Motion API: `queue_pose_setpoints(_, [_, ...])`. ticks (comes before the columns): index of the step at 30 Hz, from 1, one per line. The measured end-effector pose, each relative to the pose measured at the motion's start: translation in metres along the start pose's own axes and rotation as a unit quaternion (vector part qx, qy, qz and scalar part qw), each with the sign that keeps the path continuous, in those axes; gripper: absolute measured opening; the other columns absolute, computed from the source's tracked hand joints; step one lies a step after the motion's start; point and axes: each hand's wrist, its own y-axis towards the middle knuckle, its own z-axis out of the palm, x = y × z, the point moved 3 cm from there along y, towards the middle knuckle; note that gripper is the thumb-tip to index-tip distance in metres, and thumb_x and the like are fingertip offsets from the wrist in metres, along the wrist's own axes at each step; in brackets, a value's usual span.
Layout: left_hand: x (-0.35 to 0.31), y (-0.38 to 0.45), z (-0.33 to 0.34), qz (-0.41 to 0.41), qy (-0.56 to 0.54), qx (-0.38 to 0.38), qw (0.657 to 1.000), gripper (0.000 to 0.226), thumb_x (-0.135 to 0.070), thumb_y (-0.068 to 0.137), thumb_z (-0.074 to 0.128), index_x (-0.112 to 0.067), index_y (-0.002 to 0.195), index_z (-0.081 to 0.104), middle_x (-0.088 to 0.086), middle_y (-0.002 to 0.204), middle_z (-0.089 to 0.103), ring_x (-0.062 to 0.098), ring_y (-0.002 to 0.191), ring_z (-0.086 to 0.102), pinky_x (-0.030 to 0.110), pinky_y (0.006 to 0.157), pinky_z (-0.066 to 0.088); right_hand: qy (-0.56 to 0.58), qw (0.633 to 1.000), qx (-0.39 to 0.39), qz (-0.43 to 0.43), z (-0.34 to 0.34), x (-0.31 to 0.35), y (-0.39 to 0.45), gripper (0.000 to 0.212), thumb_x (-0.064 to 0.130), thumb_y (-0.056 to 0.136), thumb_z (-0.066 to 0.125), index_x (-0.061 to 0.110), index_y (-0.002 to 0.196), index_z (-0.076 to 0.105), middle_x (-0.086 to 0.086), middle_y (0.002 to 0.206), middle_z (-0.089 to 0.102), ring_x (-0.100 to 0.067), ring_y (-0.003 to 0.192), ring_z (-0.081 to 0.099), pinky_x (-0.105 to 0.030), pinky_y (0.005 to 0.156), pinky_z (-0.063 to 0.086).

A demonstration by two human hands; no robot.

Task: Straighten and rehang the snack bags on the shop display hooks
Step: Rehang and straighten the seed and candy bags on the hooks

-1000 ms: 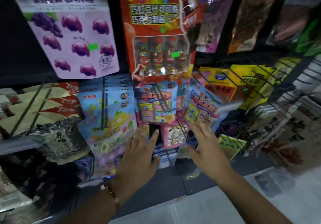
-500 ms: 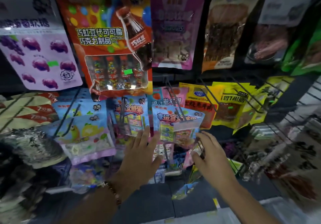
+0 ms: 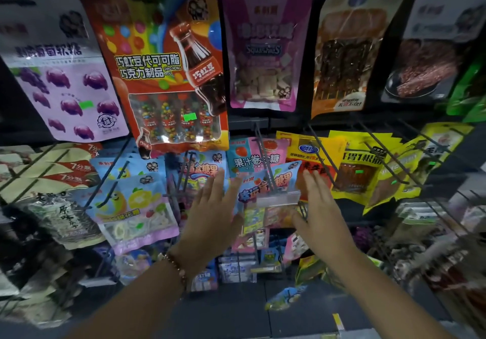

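A blue candy bag hangs tilted on a metal display hook with a clear price holder at its tip. My left hand is flat, fingers straight, at the bag's left edge. My right hand is also flat with spread fingers at the bag's right edge. The bag sits between both palms. Behind it hang a teal and pink fruit-roll candy bag and another blue candy bag to the left.
Large bags hang above: purple grape gummies, an orange chocolate-bean pack, a pink marshmallow bag. Yellow snack bags hang right on wire hooks. A small blue bag lies on the dark shelf below.
The view has tilted upward and closer to the rack. Both hands rose from the lower bags and now flank the tilted blue candy bag on its hook.
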Motion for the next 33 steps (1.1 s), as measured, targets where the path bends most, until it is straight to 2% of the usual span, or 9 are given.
queue_pose_setpoints(3, [-0.010,0.021,-0.005,-0.007,-0.012,-0.001,1.000,0.075,-0.040,0.101,0.046,-0.033,0.155,-0.006,0.003,0.165,-0.003,0.026,0.152,-0.002,0.048,0.122,0.014,-0.073,0.997,0.033,-0.020,-0.001,-0.003,0.020,0.089,0.025,0.091,0.063,0.021,0.156,0.003,-0.003,0.164,-0.002,-0.024,0.150,0.006,-0.043,0.119,0.024])
queue_pose_setpoints(5, [-0.019,0.032,-0.008,-0.007,-0.004,0.002,1.000,0.072,-0.033,0.100,0.049,-0.028,0.157,0.005,0.005,0.160,0.023,0.027,0.146,0.023,0.044,0.115,0.026,-0.111,0.992,0.062,-0.027,-0.001,-0.005,0.035,0.097,0.022,0.088,0.068,0.022,0.156,0.000,-0.002,0.164,-0.007,-0.024,0.151,0.002,-0.043,0.119,0.023])
queue_pose_setpoints(8, [-0.027,0.041,-0.007,0.004,0.009,0.004,1.000,0.059,-0.021,0.099,0.047,-0.024,0.154,0.025,0.005,0.137,0.055,0.026,0.110,0.058,0.037,0.083,0.048,-0.130,0.989,0.069,-0.033,-0.002,-0.006,0.055,0.100,0.014,0.083,0.071,0.023,0.156,0.003,-0.001,0.164,-0.004,-0.025,0.151,0.000,-0.043,0.119,0.019])
queue_pose_setpoints(13, [-0.024,0.038,-0.001,-0.003,0.042,-0.012,0.999,0.044,-0.002,0.094,0.043,-0.018,0.134,0.050,0.004,0.106,0.066,0.024,0.079,0.061,0.030,0.053,0.033,-0.158,0.981,0.087,-0.073,0.000,-0.009,0.067,0.086,0.016,0.081,0.069,0.021,0.152,0.022,-0.003,0.149,0.036,-0.030,0.144,0.020,-0.043,0.114,0.022])
queue_pose_setpoints(18, [-0.018,0.021,0.002,0.005,-0.019,-0.014,1.000,0.037,-0.002,0.097,0.043,-0.017,0.130,0.052,0.003,0.095,0.062,0.026,0.070,0.056,0.036,0.058,0.045,-0.104,0.990,0.045,-0.083,0.003,-0.014,0.054,0.082,0.012,0.075,0.072,0.021,0.147,0.034,-0.006,0.151,0.030,-0.029,0.142,0.024,-0.048,0.112,0.030])
queue_pose_setpoints(21, [-0.019,0.004,-0.002,-0.002,-0.062,-0.019,0.998,0.035,-0.007,0.102,0.040,-0.019,0.132,0.051,0.006,0.102,0.065,0.027,0.072,0.057,0.040,0.064,0.050,-0.076,0.991,0.032,-0.107,0.004,-0.016,0.047,0.050,0.010,0.076,0.071,0.015,0.124,0.057,-0.009,0.145,0.041,-0.034,0.140,0.030,-0.052,0.109,0.033])
queue_pose_setpoints(24, [-0.020,-0.015,-0.007,-0.006,-0.073,-0.023,0.997,0.026,-0.013,0.103,0.039,-0.019,0.122,0.055,0.005,0.096,0.064,0.026,0.067,0.053,0.039,0.061,0.045,-0.020,0.994,0.030,-0.107,0.000,-0.011,0.029,0.023,0.010,0.084,0.067,0.010,0.106,0.064,-0.002,0.112,0.054,-0.026,0.110,0.050,-0.036,0.089,0.042])
queue_pose_setpoints(29, [-0.013,-0.044,-0.007,-0.007,-0.091,0.002,0.996,0.028,-0.023,0.105,0.038,-0.024,0.126,0.056,-0.004,0.113,0.063,0.021,0.085,0.058,0.030,0.062,0.032,0.040,0.992,0.081,-0.092,0.001,-0.004,-0.020,0.021,0.036,0.095,0.056,0.018,0.105,0.061,0.010,0.099,0.049,-0.007,0.088,0.049,-0.024,0.073,0.043])
queue_pose_setpoints(33, [0.009,-0.060,-0.007,-0.043,-0.170,-0.001,0.984,0.015,-0.029,0.103,0.047,-0.031,0.114,0.058,-0.006,0.100,0.065,0.018,0.079,0.062,0.035,0.061,0.044,0.061,0.988,0.101,-0.095,0.011,0.016,-0.031,0.020,0.039,0.095,0.056,0.019,0.093,0.057,0.011,0.090,0.045,-0.007,0.080,0.049,-0.021,0.065,0.037])
